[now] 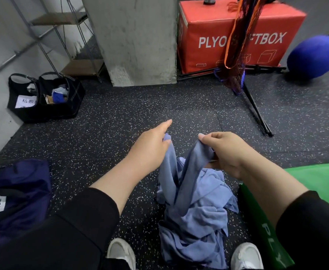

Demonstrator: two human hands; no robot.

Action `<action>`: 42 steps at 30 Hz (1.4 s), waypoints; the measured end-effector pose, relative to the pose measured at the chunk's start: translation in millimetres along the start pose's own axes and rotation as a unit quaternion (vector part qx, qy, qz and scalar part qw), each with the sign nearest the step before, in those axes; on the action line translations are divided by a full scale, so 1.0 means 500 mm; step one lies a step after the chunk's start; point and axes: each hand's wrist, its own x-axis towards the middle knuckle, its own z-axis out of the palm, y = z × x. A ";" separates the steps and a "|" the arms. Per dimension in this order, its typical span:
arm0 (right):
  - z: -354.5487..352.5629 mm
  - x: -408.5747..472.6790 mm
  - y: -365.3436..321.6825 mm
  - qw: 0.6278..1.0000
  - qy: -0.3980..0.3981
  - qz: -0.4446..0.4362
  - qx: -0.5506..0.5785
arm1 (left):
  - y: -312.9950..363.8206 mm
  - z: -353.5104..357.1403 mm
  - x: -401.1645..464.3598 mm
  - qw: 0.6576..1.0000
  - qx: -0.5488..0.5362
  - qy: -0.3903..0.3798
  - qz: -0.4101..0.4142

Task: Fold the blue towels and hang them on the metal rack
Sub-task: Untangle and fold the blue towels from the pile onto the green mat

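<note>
A crumpled heap of light blue towels (196, 215) lies on the speckled black floor between my two white shoes. My left hand (152, 145) pinches one edge of a towel, its index finger pointing forward. My right hand (225, 151) grips another bunched part of the same towel, lifted above the heap. The cloth hangs down from both hands in two strands. A metal wire rack (66, 41) with wooden shelves stands at the back left against the wall.
A concrete pillar (138, 39) rises behind. A red plyo box (235, 36), a black stand with netting (239, 47) and a blue ball (313, 55) are at back right. Black bags (44, 98) sit left, a navy bag (17, 195) near left, a green box (319, 178) right.
</note>
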 end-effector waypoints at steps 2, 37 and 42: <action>0.002 -0.002 -0.001 1.000 0.000 0.007 0.019 | 0.006 0.003 0.001 0.998 -0.058 0.032 -0.018; 0.020 -0.010 -0.004 0.985 -0.004 -0.004 0.174 | 0.045 0.048 -0.023 0.988 -0.075 0.073 0.110; 0.018 -0.006 -0.004 0.980 -0.017 -0.016 0.199 | 0.046 0.051 -0.025 0.985 -0.079 0.041 0.148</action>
